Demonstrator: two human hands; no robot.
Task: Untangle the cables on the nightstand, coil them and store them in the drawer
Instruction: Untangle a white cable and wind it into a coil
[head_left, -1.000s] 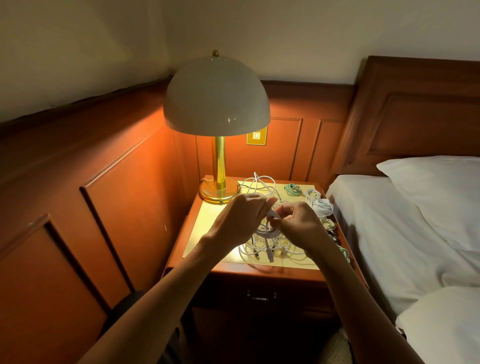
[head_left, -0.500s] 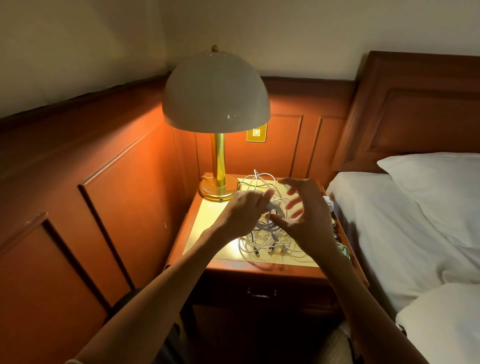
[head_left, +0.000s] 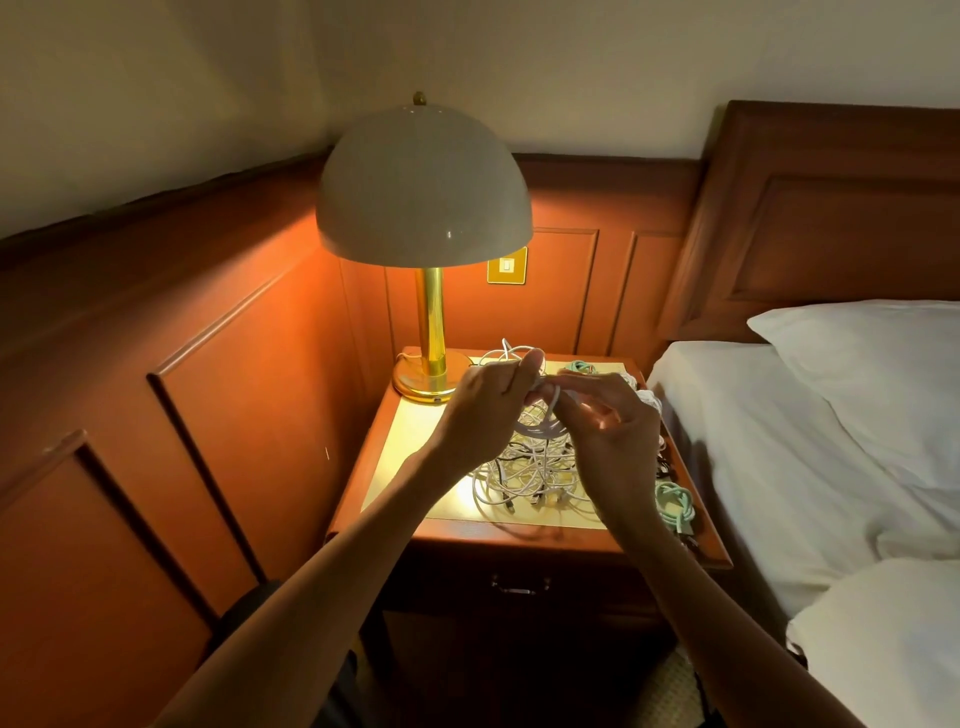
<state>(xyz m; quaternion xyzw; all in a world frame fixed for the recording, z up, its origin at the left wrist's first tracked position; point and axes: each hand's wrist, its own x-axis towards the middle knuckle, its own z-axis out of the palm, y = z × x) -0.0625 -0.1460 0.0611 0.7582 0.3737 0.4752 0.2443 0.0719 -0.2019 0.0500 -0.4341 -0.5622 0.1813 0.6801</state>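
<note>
Lamplit nightstand (head_left: 415, 436) by bed (head_left: 779, 447) (left hand (head_left: 483, 410), right hand (head_left: 613, 431): grip around white cable (head_left: 543, 429))

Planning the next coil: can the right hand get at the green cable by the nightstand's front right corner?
Probably yes. The green cable lies uncovered beside the right hand, though that hand is busy at the white cable the left hand pinches.

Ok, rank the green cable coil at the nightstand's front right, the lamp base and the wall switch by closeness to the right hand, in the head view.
1. The green cable coil: just below and right of the right hand, at the front right edge of the nightstand.
2. The lamp base: at the back left corner, beyond the left hand.
3. The wall switch: on the panel behind the nightstand.
</note>
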